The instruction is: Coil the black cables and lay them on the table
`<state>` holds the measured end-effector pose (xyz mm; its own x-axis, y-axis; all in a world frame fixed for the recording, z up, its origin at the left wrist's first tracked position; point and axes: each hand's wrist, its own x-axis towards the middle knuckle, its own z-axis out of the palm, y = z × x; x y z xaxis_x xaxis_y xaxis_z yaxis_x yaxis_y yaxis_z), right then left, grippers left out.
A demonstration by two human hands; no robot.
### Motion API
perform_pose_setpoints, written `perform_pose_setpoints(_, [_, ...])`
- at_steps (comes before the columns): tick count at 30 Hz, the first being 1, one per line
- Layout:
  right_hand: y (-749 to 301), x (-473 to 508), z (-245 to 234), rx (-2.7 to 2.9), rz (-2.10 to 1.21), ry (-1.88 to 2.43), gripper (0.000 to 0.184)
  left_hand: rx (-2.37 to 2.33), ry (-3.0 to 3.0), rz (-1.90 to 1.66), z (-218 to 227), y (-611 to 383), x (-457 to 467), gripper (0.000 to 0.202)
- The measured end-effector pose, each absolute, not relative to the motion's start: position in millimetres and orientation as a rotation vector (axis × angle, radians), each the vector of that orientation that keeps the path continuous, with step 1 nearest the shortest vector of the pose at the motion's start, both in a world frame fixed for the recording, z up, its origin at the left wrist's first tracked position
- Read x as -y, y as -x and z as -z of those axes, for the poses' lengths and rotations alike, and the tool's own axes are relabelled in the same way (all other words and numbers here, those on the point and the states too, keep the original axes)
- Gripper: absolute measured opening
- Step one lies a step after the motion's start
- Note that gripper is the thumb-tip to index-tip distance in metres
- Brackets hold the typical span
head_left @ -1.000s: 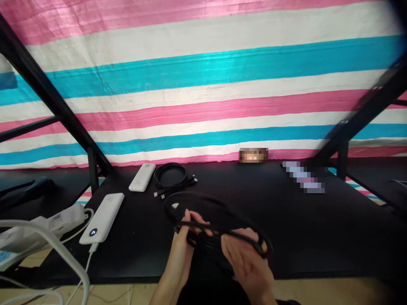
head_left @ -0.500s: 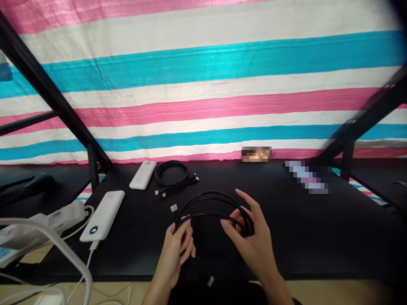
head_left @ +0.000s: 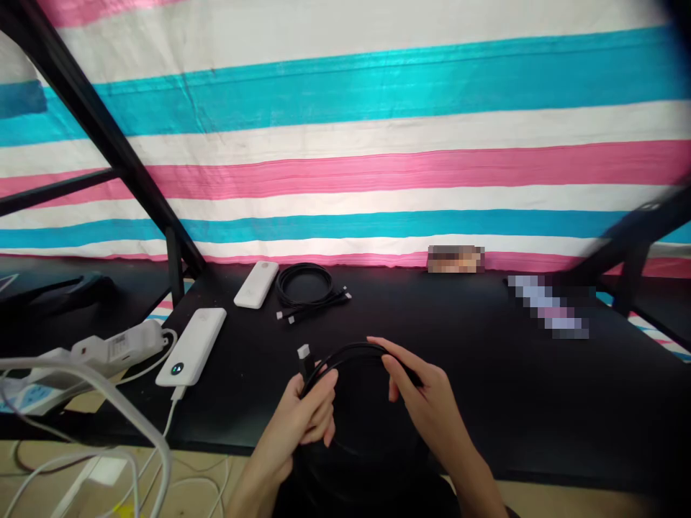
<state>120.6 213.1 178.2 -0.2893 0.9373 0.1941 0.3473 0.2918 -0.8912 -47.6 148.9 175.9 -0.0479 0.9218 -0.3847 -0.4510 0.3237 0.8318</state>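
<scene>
Between my hands is a black cable, gathered into round loops just above the table's front edge. My left hand is closed on the left side of the loops, and a plug with a white tip sticks up beside its thumb. On the upper right of the loops, my right hand pinches the strands between thumb and fingers. The lower part of the coil blends into the dark clothing behind it and is hard to make out.
A second coiled black cable lies farther back on the black table. Left of it are two white power banks, the nearer with a cord plugged in. A white power strip and loose cords crowd the left.
My right hand has moved left along the loops and closed its fingers on them. The strands now lie closer together. The whole view has shifted slightly.
</scene>
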Motion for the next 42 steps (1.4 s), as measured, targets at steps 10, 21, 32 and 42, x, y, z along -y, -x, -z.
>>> perform_pose_setpoints(10, [-115, -199, -188, 1.991, -0.697, 1.039, 0.027, -1.386, -0.652, -1.045, -176, 49, -146, 0.046])
perform_pose_setpoints(21, [-136, -196, -185, 1.937, -0.624, 0.949, 0.007, -1.315, -0.78, -0.845, -192, 39, -154, 0.042])
perform_pose_setpoints(32, [-157, -208, -165, 1.458, -0.639, 1.245, 0.027, -0.808, -0.599, -1.179, -171, 7, -167, 0.047])
perform_pose_setpoints(42, [-136, -209, -150, 1.162, -1.341, 1.049, 0.045, -0.783, -0.266, -1.452, -171, 16, -173, 0.06])
